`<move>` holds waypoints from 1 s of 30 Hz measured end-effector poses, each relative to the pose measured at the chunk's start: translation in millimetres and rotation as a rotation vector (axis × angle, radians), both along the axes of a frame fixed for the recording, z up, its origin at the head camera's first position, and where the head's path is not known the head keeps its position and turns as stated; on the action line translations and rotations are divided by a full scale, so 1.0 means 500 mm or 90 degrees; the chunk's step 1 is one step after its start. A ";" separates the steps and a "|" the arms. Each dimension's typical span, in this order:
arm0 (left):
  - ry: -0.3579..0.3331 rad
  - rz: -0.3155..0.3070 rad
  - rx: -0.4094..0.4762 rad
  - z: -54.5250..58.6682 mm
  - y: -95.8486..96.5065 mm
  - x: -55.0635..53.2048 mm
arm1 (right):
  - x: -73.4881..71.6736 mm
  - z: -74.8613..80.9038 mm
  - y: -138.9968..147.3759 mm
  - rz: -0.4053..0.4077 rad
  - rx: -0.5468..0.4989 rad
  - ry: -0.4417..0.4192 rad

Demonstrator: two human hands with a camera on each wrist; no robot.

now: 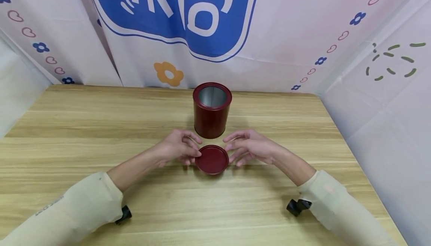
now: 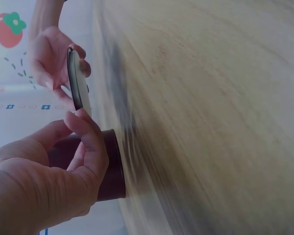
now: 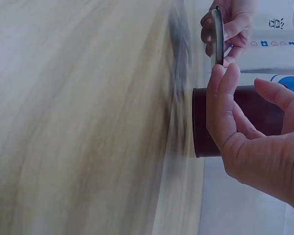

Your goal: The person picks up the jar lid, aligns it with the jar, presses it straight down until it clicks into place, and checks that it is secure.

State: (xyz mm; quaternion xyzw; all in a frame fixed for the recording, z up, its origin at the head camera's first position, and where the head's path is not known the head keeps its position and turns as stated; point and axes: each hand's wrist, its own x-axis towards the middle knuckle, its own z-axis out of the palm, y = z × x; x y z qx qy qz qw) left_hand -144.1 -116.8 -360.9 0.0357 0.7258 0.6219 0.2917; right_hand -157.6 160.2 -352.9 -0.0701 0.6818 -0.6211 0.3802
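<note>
A round dark-red lid (image 1: 211,159) is held above the wooden table, and its pale underside (image 2: 81,83) shows in the left wrist view. My left hand (image 1: 176,148) pinches its left edge, thumb on top and fingers below. At the opposite edge, the fingertips of my right hand (image 1: 250,146) touch or nearly touch the lid, with fingers loosely bent and the thumb apart from it in the right wrist view. Just behind both hands stands an upright dark-red can (image 1: 210,120), its top uncovered and its silvery inside visible. The can's lower side (image 3: 202,125) appears behind my right fingers.
The light wooden table (image 1: 161,208) reaches back to a white cloth backdrop (image 1: 276,43) with a blue printed sign and flowers. White cloth walls stand at both sides. Small black wrist mounts (image 1: 297,206) sit under the cream sleeves (image 1: 340,201).
</note>
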 end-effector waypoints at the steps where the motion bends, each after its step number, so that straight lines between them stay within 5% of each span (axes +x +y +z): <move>1: 0.000 0.002 -0.001 0.001 0.001 0.000 | 0.000 0.001 0.000 0.000 0.001 0.005; 30: -0.002 0.010 0.011 0.024 0.011 -0.005 | -0.006 0.008 -0.016 -0.038 0.019 0.084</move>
